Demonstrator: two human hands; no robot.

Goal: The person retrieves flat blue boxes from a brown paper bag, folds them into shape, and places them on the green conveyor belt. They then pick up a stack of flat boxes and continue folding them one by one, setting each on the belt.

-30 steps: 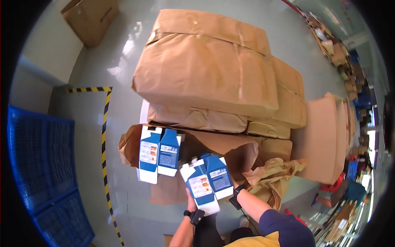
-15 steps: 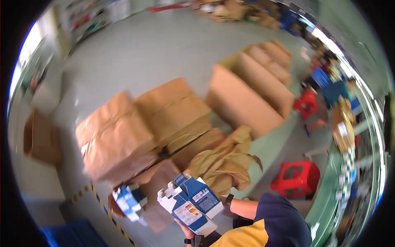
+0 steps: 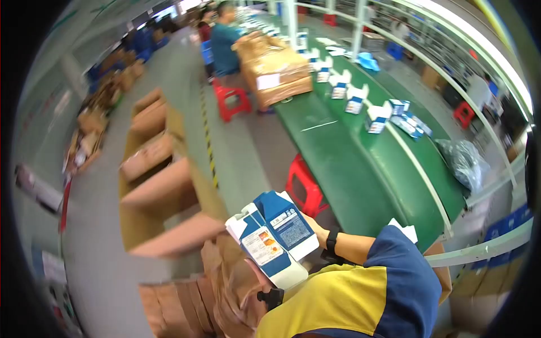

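Observation:
Two small blue-and-white cartons are held side by side in front of me, tilted, with white flaps sticking up at their far ends. The left carton [image 3: 264, 248] has a printed panel with an orange picture, and my left hand [image 3: 258, 274] is closed round its lower left side. Most of that hand's fingers are hidden behind the carton. My right hand [image 3: 317, 230] grips the right carton [image 3: 290, 225] at its right side, the fingers partly hidden. The two cartons touch or nearly touch each other.
A green conveyor belt [image 3: 344, 158] runs ahead on the right, with several blue-and-white cartons [image 3: 355, 100] standing along it. A red stool [image 3: 304, 183] is beside it. Large open cardboard boxes [image 3: 163, 186] and brown paper [image 3: 231, 270] are on the left. A person [image 3: 225, 42] sits farther off.
My view and body have swung right, from the stacked brown boxes toward the green belt. Both cartons have stayed in my hands, side by side.

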